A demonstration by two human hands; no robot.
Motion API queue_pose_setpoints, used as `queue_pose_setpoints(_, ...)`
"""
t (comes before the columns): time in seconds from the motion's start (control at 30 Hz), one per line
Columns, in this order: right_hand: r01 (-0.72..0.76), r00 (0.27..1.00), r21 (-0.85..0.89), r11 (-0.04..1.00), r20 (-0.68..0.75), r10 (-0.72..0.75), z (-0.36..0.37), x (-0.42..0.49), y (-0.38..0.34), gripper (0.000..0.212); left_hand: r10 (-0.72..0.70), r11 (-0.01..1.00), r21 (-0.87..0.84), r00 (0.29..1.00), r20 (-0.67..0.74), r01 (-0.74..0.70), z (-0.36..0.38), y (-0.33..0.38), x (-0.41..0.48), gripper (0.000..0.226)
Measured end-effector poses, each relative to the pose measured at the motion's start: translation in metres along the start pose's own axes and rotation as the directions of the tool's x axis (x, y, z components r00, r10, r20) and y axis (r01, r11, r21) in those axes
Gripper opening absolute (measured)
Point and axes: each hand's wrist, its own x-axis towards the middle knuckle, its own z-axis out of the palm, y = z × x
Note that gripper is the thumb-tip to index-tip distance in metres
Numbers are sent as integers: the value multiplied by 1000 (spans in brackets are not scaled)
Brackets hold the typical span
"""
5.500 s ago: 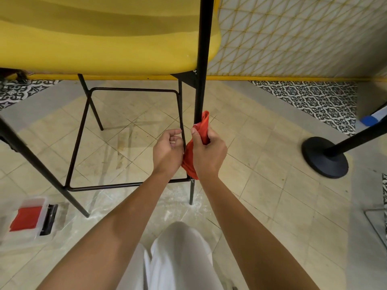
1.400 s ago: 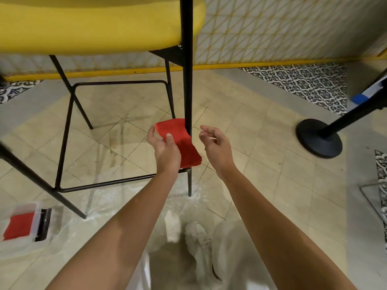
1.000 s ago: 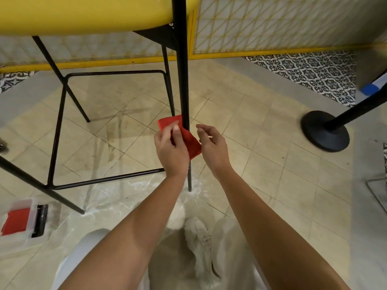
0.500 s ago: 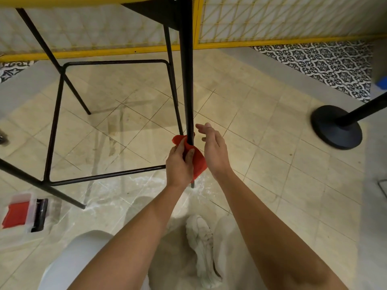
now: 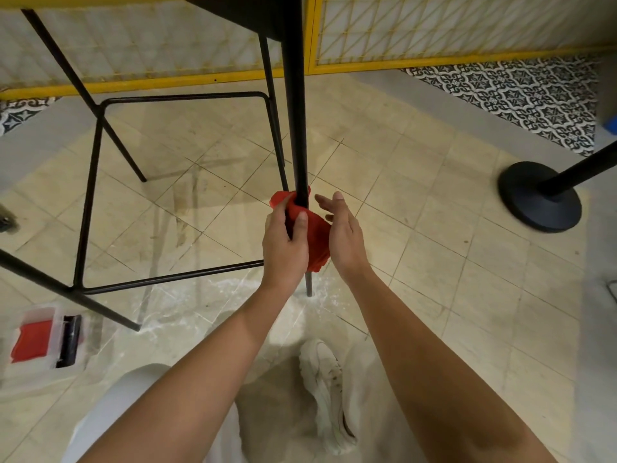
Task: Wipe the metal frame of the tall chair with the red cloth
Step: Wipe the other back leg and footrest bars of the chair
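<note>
Watching the head camera's feed, I saw the red cloth [image 5: 317, 235] bunched round the near front leg [image 5: 295, 111] of the tall chair's black metal frame. It sat low down, about where the footrest bar [image 5: 167, 280] ran in behind the wrists. The leg stood almost upright, from under the seat at the top of the view to the tiled floor, dead ahead of both arms. I judged that any stroke had to run along it. The left hand [image 5: 283, 248] was on it, fingers and thumb curled round cloth and tube together. The right hand [image 5: 344, 238] stood just beside, fingers straight and loosely spread, gripping nothing. Whether its palm brushed the cloth I could not tell.
</note>
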Motion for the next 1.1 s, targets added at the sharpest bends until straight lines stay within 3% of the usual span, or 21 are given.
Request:
queue_pose_setpoints(0.17,15,999,-55,998,52,-12,2,0,0,52,-29,999,37,1000,-6,29,6,-1,1,42)
queue_pose_setpoints(0.5,-107,990,-32,994,84,110,5,1,5,55,-80,996,-30,997,12,80,15,-17,3,44)
queue_pose_setpoints(0.7,-210,965,-162,964,125,231,5,8,15,66,-138,990,-27,989,55,140,18,-50,3,42)
queue_pose_setpoints(0.9,-227,962,-219,949,102,253,1,12,15,71,-223,954,237,962,158,182,21,-77,11,38)
queue_pose_setpoints(1.03,-209,967,-228,951,95,235,1,12,14,69,-163,929,360,969,185,87,5,-75,17,39)
queue_pose_setpoints(1.1,-204,970,-241,949,84,230,-1,13,14,68,-133,931,356,983,123,82,-5,-68,23,37)
